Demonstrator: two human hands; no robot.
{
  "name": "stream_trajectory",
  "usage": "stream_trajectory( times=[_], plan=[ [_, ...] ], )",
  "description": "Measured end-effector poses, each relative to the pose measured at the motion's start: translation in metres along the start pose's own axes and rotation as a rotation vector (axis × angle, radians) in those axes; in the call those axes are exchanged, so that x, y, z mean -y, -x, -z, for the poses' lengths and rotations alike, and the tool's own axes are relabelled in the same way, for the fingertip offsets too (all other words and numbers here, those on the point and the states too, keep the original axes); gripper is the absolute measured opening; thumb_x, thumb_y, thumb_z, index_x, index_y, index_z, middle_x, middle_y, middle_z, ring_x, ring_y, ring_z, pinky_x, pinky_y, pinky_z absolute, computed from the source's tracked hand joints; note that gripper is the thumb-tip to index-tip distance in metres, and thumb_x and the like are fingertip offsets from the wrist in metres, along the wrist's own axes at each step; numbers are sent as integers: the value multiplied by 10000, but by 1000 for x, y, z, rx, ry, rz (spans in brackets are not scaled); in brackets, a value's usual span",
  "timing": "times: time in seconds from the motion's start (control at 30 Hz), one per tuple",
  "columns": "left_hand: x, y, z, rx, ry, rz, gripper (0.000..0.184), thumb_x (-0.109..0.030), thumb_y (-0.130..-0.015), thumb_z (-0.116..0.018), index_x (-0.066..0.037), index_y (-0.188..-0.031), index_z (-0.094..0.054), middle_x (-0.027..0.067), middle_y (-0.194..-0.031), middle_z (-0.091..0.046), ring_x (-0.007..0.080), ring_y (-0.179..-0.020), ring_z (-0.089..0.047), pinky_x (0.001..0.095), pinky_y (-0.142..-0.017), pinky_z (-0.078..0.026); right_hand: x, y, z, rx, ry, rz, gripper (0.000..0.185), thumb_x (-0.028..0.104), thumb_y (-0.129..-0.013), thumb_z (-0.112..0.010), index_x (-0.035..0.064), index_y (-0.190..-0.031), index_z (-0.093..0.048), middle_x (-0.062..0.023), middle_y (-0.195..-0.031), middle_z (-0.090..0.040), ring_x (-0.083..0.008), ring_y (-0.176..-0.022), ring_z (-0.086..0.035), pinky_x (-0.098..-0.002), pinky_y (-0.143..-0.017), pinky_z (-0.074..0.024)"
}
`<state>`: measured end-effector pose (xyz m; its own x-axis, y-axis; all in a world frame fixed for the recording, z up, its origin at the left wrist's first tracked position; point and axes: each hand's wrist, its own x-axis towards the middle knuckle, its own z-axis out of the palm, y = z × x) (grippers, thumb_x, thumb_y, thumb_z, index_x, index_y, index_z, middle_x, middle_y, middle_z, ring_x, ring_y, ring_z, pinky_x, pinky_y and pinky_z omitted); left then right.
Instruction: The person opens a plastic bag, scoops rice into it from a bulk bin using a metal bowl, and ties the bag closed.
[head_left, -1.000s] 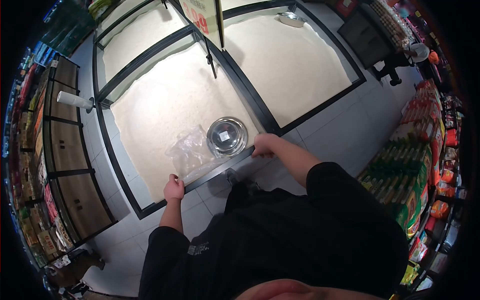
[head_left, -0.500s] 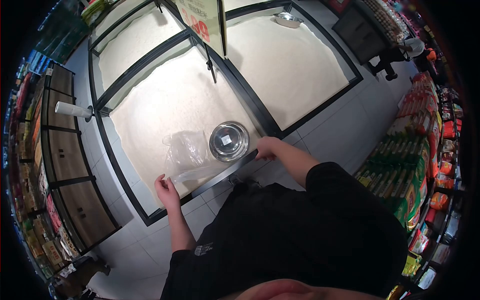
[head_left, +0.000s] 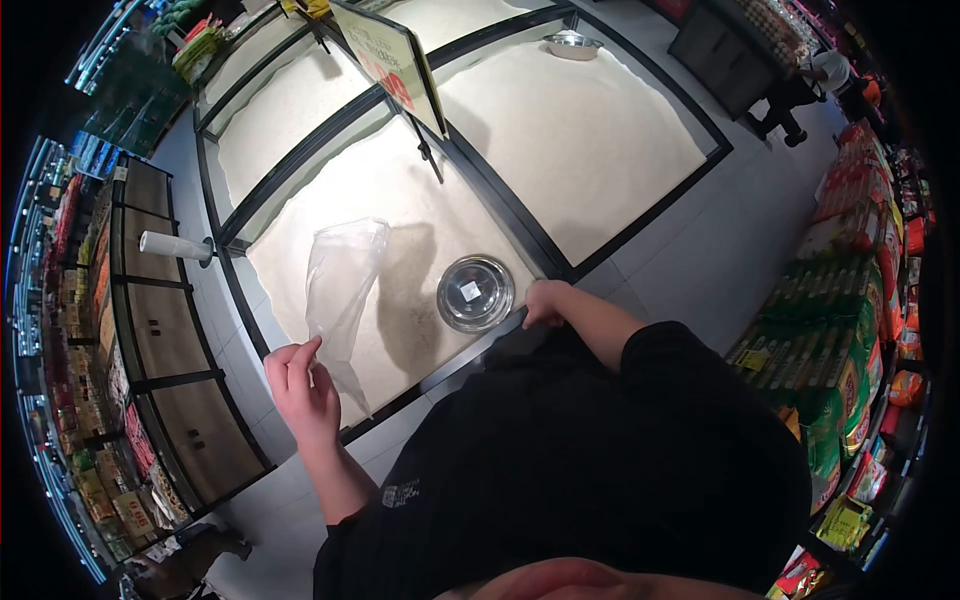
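My left hand (head_left: 304,388) is raised at the bin's near left, its fingers pinched on a clear plastic bag (head_left: 343,280). The bag hangs out over the pale grains (head_left: 300,255) and casts a shadow on them. My right hand (head_left: 546,302) is curled at the near rim (head_left: 455,366) of the bin, on the right; its fingertips are partly hidden. A round metal bowl (head_left: 475,293) with a small white label rests on the grains just left of my right hand.
A price sign (head_left: 395,65) stands on the bin divider. Another metal bowl (head_left: 572,45) lies in the far right bin. A plastic roll (head_left: 175,245) is at left, by wooden drawers (head_left: 180,345). Green packs (head_left: 805,350) are stacked at right. A person (head_left: 795,100) is at upper right.
My left hand has come up off the rim and lifted the clear bag from the grains, stretching it out. My right hand has stayed at the rim.
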<state>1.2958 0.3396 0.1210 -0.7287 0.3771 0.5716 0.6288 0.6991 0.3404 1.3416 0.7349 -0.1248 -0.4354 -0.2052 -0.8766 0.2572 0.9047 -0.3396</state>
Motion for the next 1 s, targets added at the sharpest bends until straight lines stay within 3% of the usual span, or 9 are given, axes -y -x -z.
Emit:
stream_trajectory(
  times=[0.13, 0.33, 0.37, 0.5, 0.6, 0.63, 0.8, 0.9, 1.0],
  plan=[
    [-26, -9, 15, -104, -54, -46, 469, 215, -731, -590, -38, -1107, -710, 118, -984, -581, 257, -878, -590, 340, -740, -503, -7, 0, -4, -41, -21, 63, 460, 451, -906, -700, 29, -735, -762, -129, -680, -720, -252, -646, -733, -401, -670, -607],
    [-55, -19, -11, -110, -228, 1, 420, 188, -795, -601, -34, -1133, -713, 120, -1044, -578, 248, -896, -598, 322, -736, -511, -57, -55, -37, -266, 40, 311, 369, 416, -893, -662, 87, -1003, -788, -160, -938, -752, -299, -940, -723, -439, -856, -548],
    [-62, -22, -18, -108, -239, 9, 413, 185, -800, -597, -32, -1132, -714, 121, -1044, -578, 248, -899, -598, 324, -738, -513, -103, -109, -64, -308, -395, 704, 358, 369, -887, -675, 84, -1082, -772, -150, -1041, -749, -298, -1005, -704, -411, -871, -529],
    [-98, -41, -44, -68, -236, 49, 460, 186, -765, -566, -48, -1131, -719, 132, -1049, -578, 264, -928, -613, 339, -753, -540, -130, -52, -2, -217, -193, 619, 367, 347, -941, -680, 67, -1176, -718, -99, -1085, -741, -242, -990, -696, -375, -851, -524],
    [-126, -60, -73, -57, -222, -3, 490, 181, -733, -554, -55, -1129, -719, 140, -1072, -581, 284, -972, -627, 354, -781, -557, -115, 41, 54, -326, -606, 521, 461, 372, -932, -732, 90, -1289, -657, -102, -1042, -728, -217, -971, -683, -342, -838, -530],
    [-136, -68, -84, -63, -202, -22, 479, 178, -741, -554, -47, -1132, -717, 141, -1085, -582, 286, -988, -624, 359, -807, -551, -117, 26, 62, -346, -629, 570, 652, 367, -889, -800, 105, -1430, -546, -126, -1125, -694, -221, -1017, -660, -351, -857, -547],
    [-194, -98, -123, -189, -188, -113, 516, 190, -683, -563, -67, -1105, -712, 132, -1066, -584, 286, -948, -630, 342, -796, -558, -81, 60, 114, -509, -561, 724, 768, 294, -910, -783, 98, -1543, -396, -178, -1432, -524, -279, -1286, -555, -414, -980, -546],
    [-222, -101, -127, -246, -162, -154, 498, 193, -679, -567, -67, -1083, -698, 123, -1075, -583, 281, -931, -613, 368, -783, -532, -85, -40, 119, -118, -943, 959, 897, 189, -850, -817, 42, -1577, -314, -179, -1543, -445, -267, -1367, -504, -369, -1074, -490],
    [-239, -94, -127, -289, -177, -153, 489, 193, -696, -577, -65, -1099, -677, 123, -1067, -584, 274, -924, -609, 373, -777, -520, -87, -105, 113, 4, -1168, 1278, 792, 112, -874, -784, 17, -1544, -372, -132, -1504, -508, -203, -1344, -523, -311, -1143, -428]
  ],
)
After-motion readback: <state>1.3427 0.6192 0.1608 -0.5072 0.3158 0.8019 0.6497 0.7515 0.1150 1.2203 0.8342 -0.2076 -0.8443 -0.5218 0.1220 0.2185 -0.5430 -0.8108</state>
